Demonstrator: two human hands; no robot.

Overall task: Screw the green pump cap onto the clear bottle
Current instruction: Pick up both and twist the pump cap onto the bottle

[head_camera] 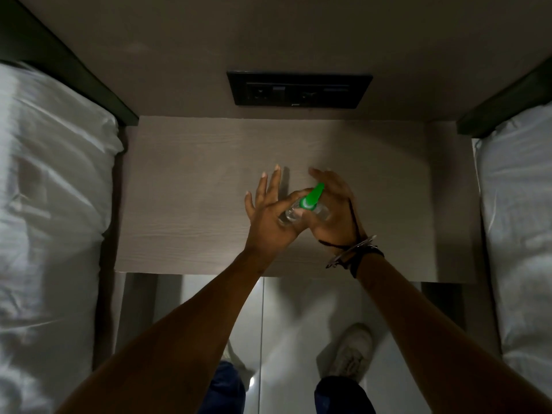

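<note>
A clear bottle [290, 216] stands on the wooden bedside table [185, 186], seen from above between my two hands. The green pump cap [311, 199] sits on its top, nozzle pointing away and to the right. My left hand [268, 213] presses against the bottle's left side with thumb and palm, its other fingers spread and raised. My right hand [331, 210] cups the bottle and cap from the right, fingers curved around them. The bottle's lower body is mostly hidden by my hands.
A black socket panel [298, 89] is set in the wall behind the table. White bedding lies on a bed at the left [50, 204] and another at the right [519, 219]. My shoes [352, 351] stand on the pale floor below the table's near edge.
</note>
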